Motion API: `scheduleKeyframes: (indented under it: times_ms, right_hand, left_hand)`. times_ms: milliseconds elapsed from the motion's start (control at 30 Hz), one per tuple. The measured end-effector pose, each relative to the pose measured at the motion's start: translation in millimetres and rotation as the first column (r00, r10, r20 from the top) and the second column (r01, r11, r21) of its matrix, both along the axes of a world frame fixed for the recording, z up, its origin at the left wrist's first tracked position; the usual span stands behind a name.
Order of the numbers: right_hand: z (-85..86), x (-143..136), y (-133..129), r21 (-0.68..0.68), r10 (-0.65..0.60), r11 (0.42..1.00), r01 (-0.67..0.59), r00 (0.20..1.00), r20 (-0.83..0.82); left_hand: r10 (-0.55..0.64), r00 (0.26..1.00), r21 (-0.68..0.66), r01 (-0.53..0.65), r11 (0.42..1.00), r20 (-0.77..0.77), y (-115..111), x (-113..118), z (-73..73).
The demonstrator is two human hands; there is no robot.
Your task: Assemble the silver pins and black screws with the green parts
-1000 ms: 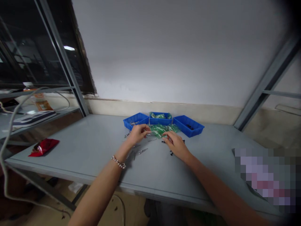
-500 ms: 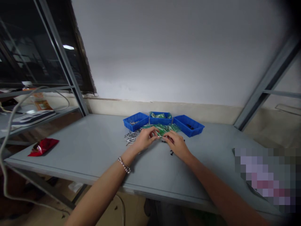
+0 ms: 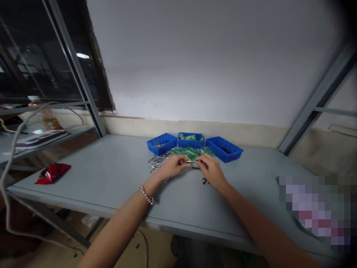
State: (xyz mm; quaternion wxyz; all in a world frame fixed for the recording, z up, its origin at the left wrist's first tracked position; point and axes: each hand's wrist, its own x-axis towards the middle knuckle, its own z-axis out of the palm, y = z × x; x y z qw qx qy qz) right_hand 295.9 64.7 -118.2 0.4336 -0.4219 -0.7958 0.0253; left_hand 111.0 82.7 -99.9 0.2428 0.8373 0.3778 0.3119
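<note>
Fingertips of my left hand (image 3: 175, 166) and my right hand (image 3: 211, 171) are closed on a thin silver metal rod (image 3: 190, 161), which lies roughly level between them. Its exact kind is too small to tell. Left of and behind my left hand is a loose pile of similar silver rods (image 3: 156, 162). Just beyond both hands lie green-printed clear plastic bags (image 3: 192, 152). Several small black screw-like pieces (image 3: 205, 181) rest on the table by my right hand, partly hidden by it.
Three blue bins stand along the back: the left one (image 3: 158, 152) holds small metal parts, the middle one (image 3: 192, 143) green bags, the right one (image 3: 229, 156) dark pieces. A red packet (image 3: 52, 173) lies on the grey table (image 3: 111, 167) at left. A white cable (image 3: 7, 178) hangs at the left edge.
My left fingers have straightened a little and shifted slightly along the rod. My right hand has stayed nearly in place. The view has moved very slightly.
</note>
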Motion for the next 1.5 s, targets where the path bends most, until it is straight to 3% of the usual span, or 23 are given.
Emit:
scheduleKeyframes:
  times_ms: [667, 1167, 1500]
  right_hand:
    - [0.7, -1.0, -0.9, -0.007, -0.01, 1.0, 0.009, 1.0, -0.013]
    - [-5.5, 1.9, 3.6, 0.021, -0.012, 1.0, 0.012, 1.0, -0.01]
    - [-3.2, 1.6, 2.7, -0.007, -0.022, 1.0, 0.022, 1.0, 0.0]
  left_hand:
    - [0.022, 0.997, -0.062, -0.017, 0.998, 0.077, 4.9, 3.0, -6.3]
    - [-0.01, 0.987, -0.095, 0.025, 0.995, 0.162, -0.3, 2.8, 2.1]
    - [0.008, 0.997, -0.092, -0.001, 0.996, 0.078, -0.9, 6.1, -2.1]
